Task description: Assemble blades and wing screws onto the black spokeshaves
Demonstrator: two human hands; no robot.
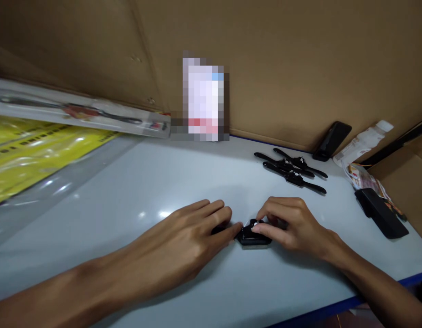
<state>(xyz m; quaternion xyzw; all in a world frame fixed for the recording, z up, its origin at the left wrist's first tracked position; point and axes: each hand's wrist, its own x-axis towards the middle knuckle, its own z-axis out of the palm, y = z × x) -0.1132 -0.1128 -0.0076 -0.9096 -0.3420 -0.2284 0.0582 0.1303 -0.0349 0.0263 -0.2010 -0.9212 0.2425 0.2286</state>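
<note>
A black spokeshave [249, 238] lies on the table in front of me, its blade edge toward me. My left hand [197, 232] is closed round its left handle, which is mostly covered by the fingers. With thumb and forefinger, my right hand [289, 223] pinches a small silvery knob [255, 226] on top of the tool's body. The right handle is hidden behind my right hand. Beyond my hands lie several more black spokeshaves [295, 177], side by side and slanted.
At the left, a packaged long tool [74, 109] lies over yellow-printed plastic bags [43, 150]. A blurred-out card [204, 100] stands against the cardboard wall [282, 68]. A black phone-like object [332, 141], a white bottle [363, 143] and a black holder-like piece [382, 214] are at the right.
</note>
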